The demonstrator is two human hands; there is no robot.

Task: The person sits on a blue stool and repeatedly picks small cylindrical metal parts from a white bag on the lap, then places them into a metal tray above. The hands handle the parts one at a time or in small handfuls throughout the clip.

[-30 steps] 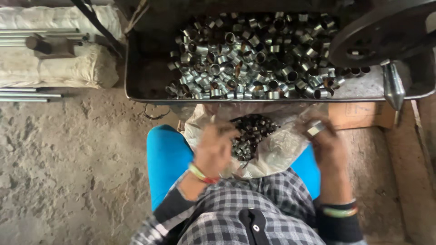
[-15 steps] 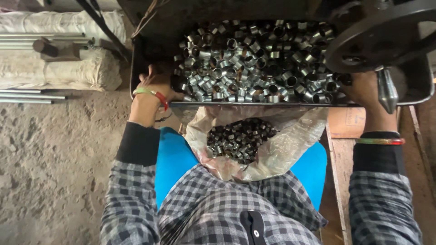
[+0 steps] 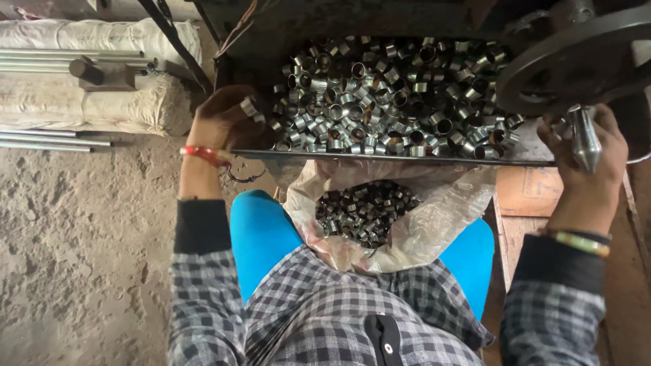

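A heap of short metal rings (image 3: 393, 95) fills a dark metal tray (image 3: 407, 154) at twelve o'clock in the view. The left hand (image 3: 220, 122) sits at the tray's nine o'clock edge, fingers curled loosely around one or two rings (image 3: 249, 107) held at the fingertips, right beside the heap. A red band (image 3: 203, 156) circles that wrist.

At three o'clock of the heap, the right hand (image 3: 586, 159) rests at the tray's corner, fingers bent and closed around a pointed metal handle (image 3: 584, 139) that hangs from a large dark wheel (image 3: 576, 57) above it. A green and gold bangle (image 3: 580, 242) sits on this wrist.

At six o'clock of the tray, just below its front lip, a crumpled clear plastic bag (image 3: 434, 217) lies open in the person's lap, holding a smaller pile of darker rings (image 3: 363, 211). It rests between blue-clad knees (image 3: 261, 234), above a checked shirt (image 3: 339, 318).

Far out at ten o'clock, steel rods (image 3: 47, 64) lie on pale wrapped bundles (image 3: 102, 102) over a rough concrete floor (image 3: 74, 237). A wooden block (image 3: 536, 193) shows at four o'clock.
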